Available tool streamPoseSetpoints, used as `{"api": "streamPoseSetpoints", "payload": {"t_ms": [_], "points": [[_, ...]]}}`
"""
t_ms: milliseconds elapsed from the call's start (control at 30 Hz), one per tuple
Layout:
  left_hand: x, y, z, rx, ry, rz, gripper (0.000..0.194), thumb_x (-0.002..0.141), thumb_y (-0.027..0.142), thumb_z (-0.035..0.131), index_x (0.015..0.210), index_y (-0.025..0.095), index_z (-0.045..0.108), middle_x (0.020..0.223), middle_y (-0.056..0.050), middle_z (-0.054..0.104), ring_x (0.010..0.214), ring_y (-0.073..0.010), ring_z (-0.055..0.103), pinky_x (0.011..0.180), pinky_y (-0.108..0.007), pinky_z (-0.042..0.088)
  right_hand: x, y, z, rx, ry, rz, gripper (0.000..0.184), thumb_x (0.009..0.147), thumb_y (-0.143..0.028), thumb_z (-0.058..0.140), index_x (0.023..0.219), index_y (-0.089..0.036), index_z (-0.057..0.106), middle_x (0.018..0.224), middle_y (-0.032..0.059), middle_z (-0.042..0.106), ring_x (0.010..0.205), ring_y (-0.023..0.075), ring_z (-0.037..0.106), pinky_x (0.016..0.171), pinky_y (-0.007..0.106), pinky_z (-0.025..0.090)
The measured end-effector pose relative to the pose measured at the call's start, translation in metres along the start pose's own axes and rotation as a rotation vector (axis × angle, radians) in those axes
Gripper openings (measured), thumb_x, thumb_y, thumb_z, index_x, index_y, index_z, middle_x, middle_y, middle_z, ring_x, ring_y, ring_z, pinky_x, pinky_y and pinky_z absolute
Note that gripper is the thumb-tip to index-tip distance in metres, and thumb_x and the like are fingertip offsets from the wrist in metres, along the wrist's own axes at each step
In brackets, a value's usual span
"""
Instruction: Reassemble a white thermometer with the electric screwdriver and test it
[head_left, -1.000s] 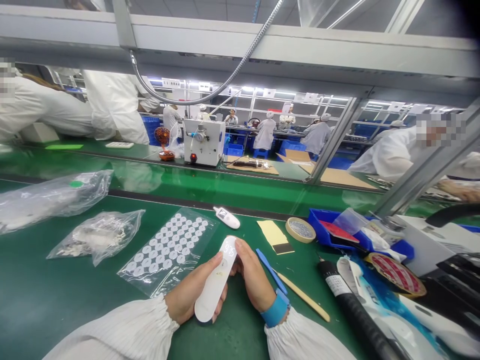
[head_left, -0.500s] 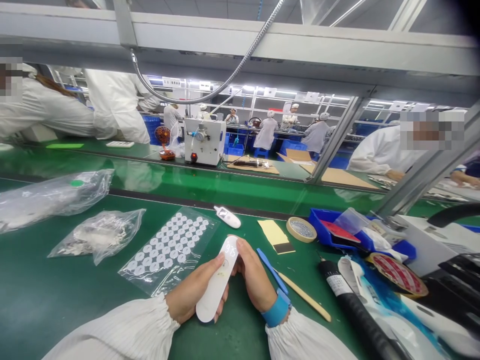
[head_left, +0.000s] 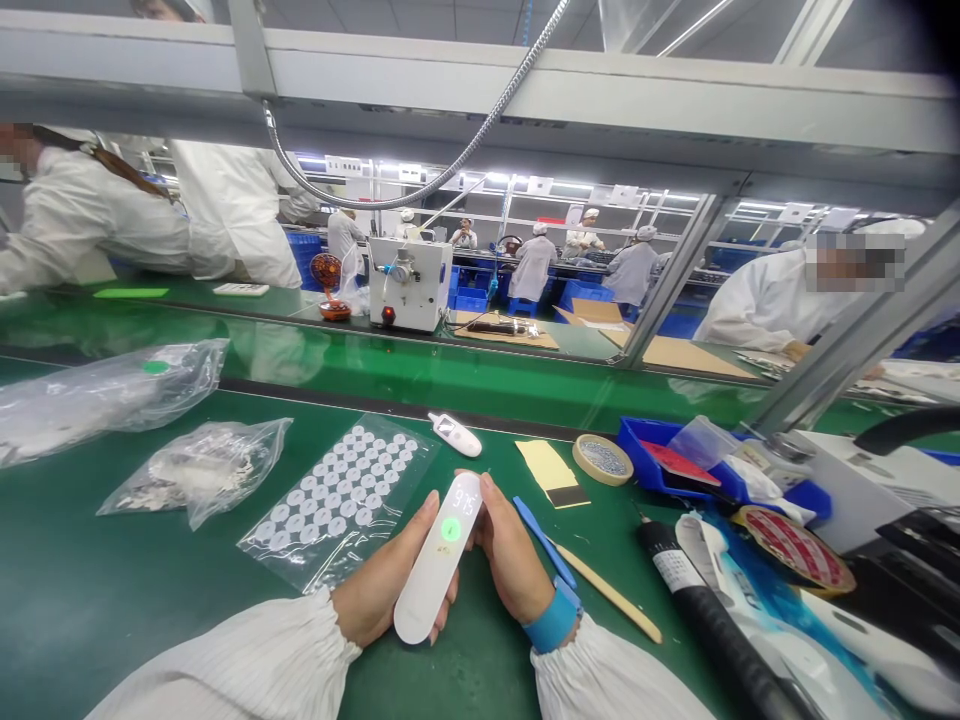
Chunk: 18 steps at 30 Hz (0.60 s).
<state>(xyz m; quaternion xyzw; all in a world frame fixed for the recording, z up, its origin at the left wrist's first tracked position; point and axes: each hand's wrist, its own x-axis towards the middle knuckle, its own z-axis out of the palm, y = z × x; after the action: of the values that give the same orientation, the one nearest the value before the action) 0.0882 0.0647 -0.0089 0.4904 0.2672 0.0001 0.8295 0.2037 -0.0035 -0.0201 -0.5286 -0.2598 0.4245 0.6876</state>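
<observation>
A long white infrared thermometer [head_left: 429,590] is held at a tilt in front of me above the green bench. Lit digits near its upper end seem to read 97.5, and its round button glows green. My left hand [head_left: 386,580] wraps the lower left side, the thumb resting along the edge and clear of the button. With fingers curled behind the top end, my right hand [head_left: 510,550] grips the upper right side; its fingertips are mostly hidden. Just beyond lies a smaller white thermometer [head_left: 456,436] with a little screen.
Round white stickers in a clear bag [head_left: 337,490] lie left, beside a bag of small parts [head_left: 199,470]. Rightward are a blue pry tool [head_left: 544,540], a wooden stick [head_left: 611,595], a tape roll [head_left: 602,459], a black electric screwdriver [head_left: 697,610] and a blue bin [head_left: 645,440].
My left thumb has lifted off the round button and moved to the thermometer's edge. The button now glows green. The thermometer has shifted slightly right. A co-worker at far left has moved.
</observation>
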Motion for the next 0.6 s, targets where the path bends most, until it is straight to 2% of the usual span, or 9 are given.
{"api": "streamPoseSetpoints", "payload": {"t_ms": [433,600], "points": [[-0.005,0.005,0.0036,0.054,-0.012,0.012,0.075,0.071,0.076,0.028,0.054,0.009,0.057,0.052,-0.005,0.051,0.04,-0.0113,0.05,0.039,-0.022,0.042,-0.0043,-0.0052,0.0007,0.01,0.002,-0.019,0.055,0.078,-0.063,0.046,0.108,-0.017,0.052,0.069,0.0003,0.048,0.059,0.0091,0.04,0.055,0.021,0.035],[-0.0074,0.0058,0.0067,0.063,0.005,0.03,0.072,0.071,0.076,0.03,0.062,0.011,0.058,0.056,-0.003,0.052,0.041,-0.0109,0.05,0.041,-0.022,0.042,-0.005,-0.0068,0.0007,0.006,-0.017,-0.056,0.055,0.078,-0.062,0.046,0.112,-0.02,0.05,0.07,-0.0003,0.046,0.06,0.0095,0.04,0.056,0.021,0.035]]}}
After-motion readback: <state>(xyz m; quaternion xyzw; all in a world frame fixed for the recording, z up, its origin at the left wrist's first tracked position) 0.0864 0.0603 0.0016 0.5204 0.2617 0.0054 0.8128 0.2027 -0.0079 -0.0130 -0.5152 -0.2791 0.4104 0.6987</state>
